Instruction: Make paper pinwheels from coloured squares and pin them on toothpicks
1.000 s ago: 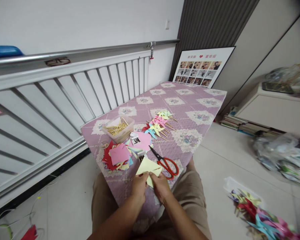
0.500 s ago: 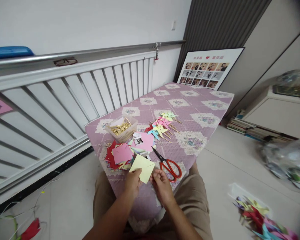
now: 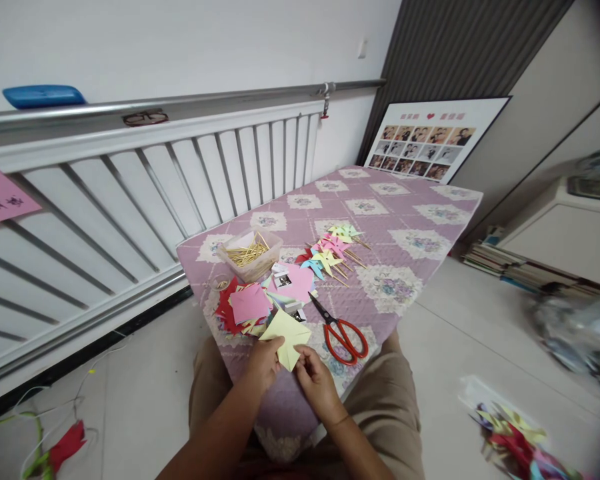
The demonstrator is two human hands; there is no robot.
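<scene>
A pale yellow paper square (image 3: 289,333) with slits running in from its corners is held over the near end of the table. My left hand (image 3: 266,359) pinches its left lower edge, thumb on top. At the lower right edge, my right hand (image 3: 314,375) has its fingers closed on the paper; the exact grip is partly hidden. Red-handled scissors (image 3: 341,337) lie just right of the paper, blades pointing away. Behind the left hand sits a stack of coloured paper squares (image 3: 250,305), with a pink one on top. Another pink sheet (image 3: 300,280) lies behind the yellow square.
A plastic box (image 3: 253,268) of thin wooden sticks stands beyond the paper stack. Several finished paper pinwheels (image 3: 327,250) lie in a row on the flowered tablecloth (image 3: 380,283). More pinwheels (image 3: 515,440) are on the floor at right. A white radiator (image 3: 180,180) borders the table's left side.
My right hand has moved in against the yellow square's lower right edge. The left hand keeps its hold. Everything in view sits slightly further right as the head turned.
</scene>
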